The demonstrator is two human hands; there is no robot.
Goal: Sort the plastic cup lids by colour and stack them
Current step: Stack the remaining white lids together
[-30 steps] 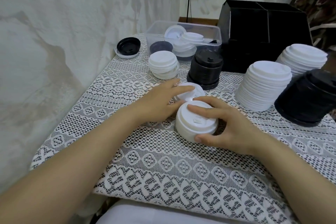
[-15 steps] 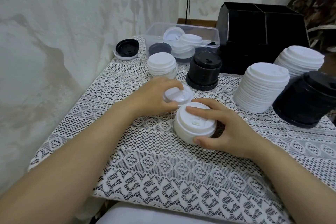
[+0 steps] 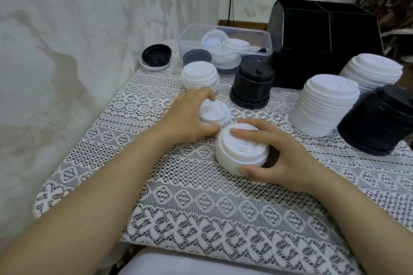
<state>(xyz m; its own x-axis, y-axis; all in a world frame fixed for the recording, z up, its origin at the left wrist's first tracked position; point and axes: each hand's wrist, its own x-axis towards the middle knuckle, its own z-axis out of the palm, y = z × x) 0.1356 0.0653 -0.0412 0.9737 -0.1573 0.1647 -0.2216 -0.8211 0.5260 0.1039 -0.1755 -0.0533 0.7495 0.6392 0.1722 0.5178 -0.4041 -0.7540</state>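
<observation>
1. The task looks well along. At the right of the frame stand a tall white stack (image 3: 324,105), a second white stack (image 3: 371,71) behind it and a big black stack (image 3: 377,118). At upper centre are a small black stack (image 3: 252,82) and a small white stack (image 3: 199,76).
2. Mid-frame, the left grip (image 3: 190,116) curls round a single white lid (image 3: 215,113). Just beside it, the right grip (image 3: 281,156) clasps a short white pile (image 3: 239,152) on the tabletop (image 3: 201,207).
3. Left to do, I judge: that lid, the box's contents, and a black lid (image 3: 156,53) nested on a white one at upper left.
4. The clear box (image 3: 245,34) holds several loose white lids and at least one dark one.
5. The black organiser (image 3: 324,47) hides whatever it holds.
</observation>
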